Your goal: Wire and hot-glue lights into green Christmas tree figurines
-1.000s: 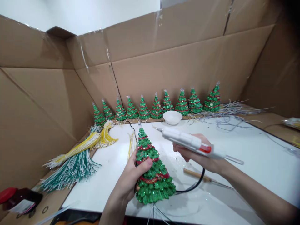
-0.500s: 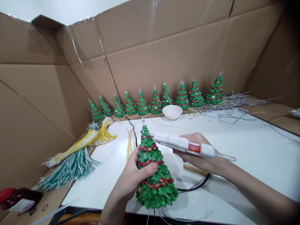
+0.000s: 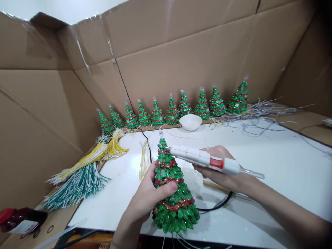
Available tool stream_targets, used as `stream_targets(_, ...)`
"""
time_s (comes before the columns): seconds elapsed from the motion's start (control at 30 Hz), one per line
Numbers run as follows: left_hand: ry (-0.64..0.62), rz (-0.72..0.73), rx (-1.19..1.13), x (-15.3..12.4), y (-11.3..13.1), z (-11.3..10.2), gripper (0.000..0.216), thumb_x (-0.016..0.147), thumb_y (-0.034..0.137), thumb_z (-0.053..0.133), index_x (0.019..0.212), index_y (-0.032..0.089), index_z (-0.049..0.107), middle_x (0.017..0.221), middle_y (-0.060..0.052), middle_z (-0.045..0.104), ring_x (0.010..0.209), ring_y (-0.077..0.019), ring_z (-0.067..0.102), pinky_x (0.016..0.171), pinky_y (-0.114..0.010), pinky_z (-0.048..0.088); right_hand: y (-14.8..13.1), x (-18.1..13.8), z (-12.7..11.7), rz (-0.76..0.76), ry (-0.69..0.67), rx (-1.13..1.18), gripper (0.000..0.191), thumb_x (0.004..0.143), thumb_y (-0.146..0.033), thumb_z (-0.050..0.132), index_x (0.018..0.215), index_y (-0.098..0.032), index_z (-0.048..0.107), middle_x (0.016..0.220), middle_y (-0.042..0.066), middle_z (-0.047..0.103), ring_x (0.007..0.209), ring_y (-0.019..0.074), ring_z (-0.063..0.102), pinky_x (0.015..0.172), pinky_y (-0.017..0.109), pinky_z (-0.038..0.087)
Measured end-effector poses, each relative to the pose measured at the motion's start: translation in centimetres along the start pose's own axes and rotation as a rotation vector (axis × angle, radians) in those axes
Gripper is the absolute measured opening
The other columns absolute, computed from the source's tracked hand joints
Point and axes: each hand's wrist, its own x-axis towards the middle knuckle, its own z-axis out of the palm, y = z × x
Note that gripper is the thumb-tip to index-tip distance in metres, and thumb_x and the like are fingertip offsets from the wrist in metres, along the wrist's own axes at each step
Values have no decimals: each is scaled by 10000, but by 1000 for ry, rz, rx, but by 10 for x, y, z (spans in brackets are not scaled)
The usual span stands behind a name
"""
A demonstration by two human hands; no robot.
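Observation:
My left hand (image 3: 147, 199) is wrapped around a green glittery Christmas tree figure (image 3: 173, 204) with red garlands, holding it upright near the front edge of the white table (image 3: 272, 180). My right hand (image 3: 220, 169) grips a white glue gun (image 3: 204, 159) with a red trigger. The gun's nozzle touches the tree near its top. A clear glue stick pokes out of the gun's back end. The gun's black cord (image 3: 218, 206) loops on the table below my right hand.
A row of several finished small trees (image 3: 171, 112) stands along the cardboard back wall, with a white bowl (image 3: 190, 122) before them. Bundles of yellow and green-white wires (image 3: 80, 173) lie at the left, loose grey wires (image 3: 259, 116) at the back right, a wooden stick (image 3: 215, 186) under my right hand.
The glue gun has come left and down until its nozzle meets the tree's top. My left hand keeps its hold on the tree, which now sits slightly further right.

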Motion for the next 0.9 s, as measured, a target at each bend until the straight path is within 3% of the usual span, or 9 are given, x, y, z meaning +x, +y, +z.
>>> stream_targets(0.3, -15, 8, 2, -1, 1, -1, 833, 591, 460, 906, 1278, 182, 526, 1180, -128, 689, 1080, -328, 672, 921, -419, 562, -2, -1, -2, 52, -35, 11, 209, 743, -228, 458, 544, -198, 402, 493, -8, 505, 430, 96, 443, 468, 213, 276)
stream_targets(0.6, -17, 26, -15, 0, 0, -1, 777, 604, 429, 904, 1253, 187, 552, 1169, -132, 694, 1071, -328, 677, 903, -408, 565, -2, -1, 2, 21, 23, -48, 224, 749, -238, 463, 539, -197, 394, 474, -16, 488, 403, 88, 419, 451, 208, 249)
stream_targets(0.9, 10, 0, -10, 0, 0, 0, 763, 572, 443, 914, 1198, 180, 565, 1119, -122, 697, 1041, -317, 680, 878, -397, 572, -4, 0, -2, 77, -27, -47, 198, 726, -206, 467, 541, -198, 396, 493, -5, 499, 420, 98, 429, 469, 221, 258)
